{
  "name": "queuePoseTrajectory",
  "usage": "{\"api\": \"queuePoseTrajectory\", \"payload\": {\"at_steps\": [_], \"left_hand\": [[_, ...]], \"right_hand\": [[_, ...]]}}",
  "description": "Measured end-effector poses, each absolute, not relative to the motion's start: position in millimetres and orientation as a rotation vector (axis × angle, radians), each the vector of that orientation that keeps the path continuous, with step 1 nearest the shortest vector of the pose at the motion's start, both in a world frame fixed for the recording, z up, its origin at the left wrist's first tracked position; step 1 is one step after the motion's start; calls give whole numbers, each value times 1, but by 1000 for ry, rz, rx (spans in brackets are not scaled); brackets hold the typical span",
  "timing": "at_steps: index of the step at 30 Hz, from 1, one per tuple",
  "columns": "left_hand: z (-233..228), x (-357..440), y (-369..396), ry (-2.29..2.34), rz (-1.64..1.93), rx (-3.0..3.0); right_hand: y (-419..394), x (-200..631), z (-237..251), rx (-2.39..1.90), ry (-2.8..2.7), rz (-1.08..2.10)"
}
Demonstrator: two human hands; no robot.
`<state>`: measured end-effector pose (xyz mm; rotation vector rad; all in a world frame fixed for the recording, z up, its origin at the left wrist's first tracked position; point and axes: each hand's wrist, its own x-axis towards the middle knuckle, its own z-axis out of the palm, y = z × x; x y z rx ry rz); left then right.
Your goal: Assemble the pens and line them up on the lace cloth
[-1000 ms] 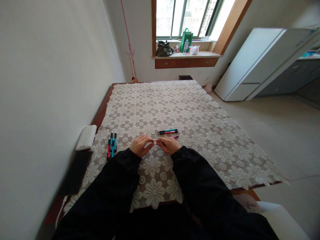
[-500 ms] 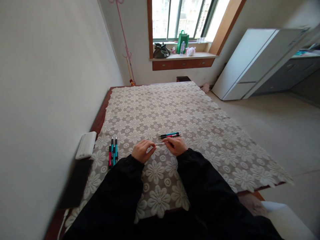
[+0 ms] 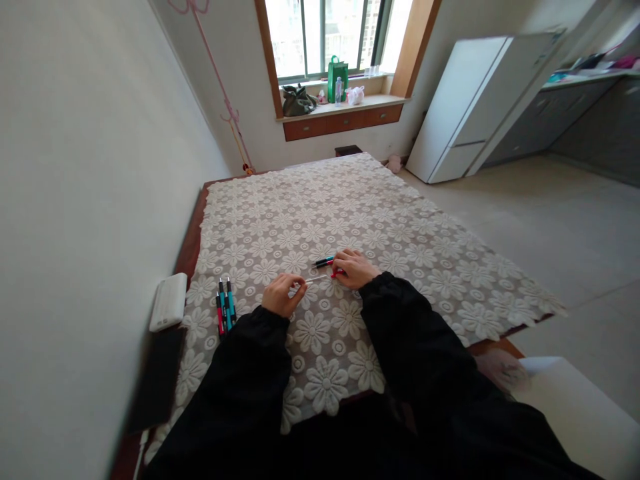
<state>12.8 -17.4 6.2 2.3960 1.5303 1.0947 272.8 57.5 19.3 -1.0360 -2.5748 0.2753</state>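
Left hand: my left hand (image 3: 281, 295) pinches a thin white refill (image 3: 313, 281) on the lace cloth (image 3: 410, 247).
Right hand: my right hand (image 3: 354, 268) is closed over a red pen piece (image 3: 337, 272), touching the teal pen (image 3: 324, 261).
Left of cloth centre: 3 pens (image 3: 224, 305), white box (image 3: 169, 301) at its edge.

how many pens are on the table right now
About 5: three lie side by side in the pen group left of the left hand; two by the right hand, partly hidden, so possibly more.

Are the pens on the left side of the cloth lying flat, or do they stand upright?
Lying flat: the pens rest side by side on the lace cloth, left of the left hand.
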Motion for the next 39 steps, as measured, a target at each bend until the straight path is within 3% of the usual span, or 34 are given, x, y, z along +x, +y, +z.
{"api": "queuePoseTrajectory", "payload": {"at_steps": [9,16,27,32,39], "left_hand": [[10,14,-18,1464,1120,2438],[12,17,-17,1473,1089,2471],[9,17,-14,1521,1220,2279],[10,17,-12,1638,1058,2399],[2,10,-8,1754,816,2410]], "right_hand": [[39,244,23,-703,-2520,485],[38,237,17,-674,-2464,607],[27,220,15,-593,-1885,1196],[40,228,19,-643,-1507,1199],[46,231,19,-663,-1397,1207]]}}
